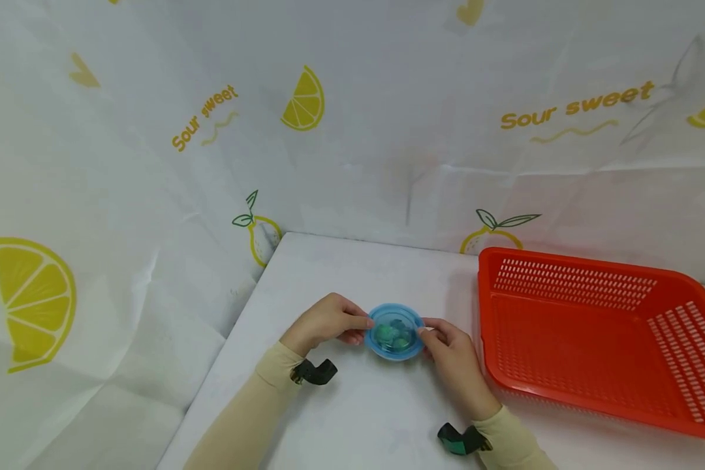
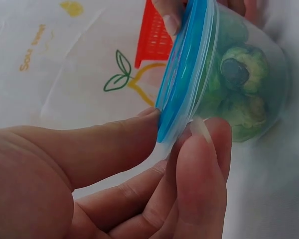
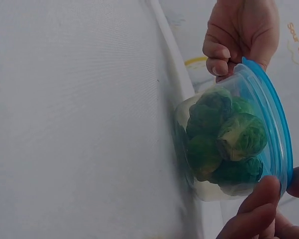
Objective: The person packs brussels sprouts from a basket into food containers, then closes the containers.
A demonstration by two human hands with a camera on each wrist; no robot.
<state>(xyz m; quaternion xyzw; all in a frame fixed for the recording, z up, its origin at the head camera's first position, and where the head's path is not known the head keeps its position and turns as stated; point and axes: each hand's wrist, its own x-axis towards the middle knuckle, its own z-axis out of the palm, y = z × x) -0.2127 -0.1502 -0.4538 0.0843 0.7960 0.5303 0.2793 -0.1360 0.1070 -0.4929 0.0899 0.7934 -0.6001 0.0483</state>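
Observation:
A round clear plastic food container [image 3: 189, 112] with a blue lid [image 1: 394, 356] sits on the white table between both hands. Several Brussels sprouts [image 3: 243, 134] show through its wall. My left hand [image 1: 329, 321] pinches the rim on the left, its thumb on the lid and its fingers under the edge. On the opposite side my right hand [image 1: 455, 362] pinches the rim in the same way, thumb on top. The lid lies over the container's mouth; whether it is sealed all round I cannot tell.
A red plastic basket [image 1: 570, 346] with slotted walls stands to the right of the right hand. Behind and to the left, a white sheet [image 1: 388, 130] printed with lemons borders the white table [image 1: 341, 418]. Both wrists carry black camera mounts.

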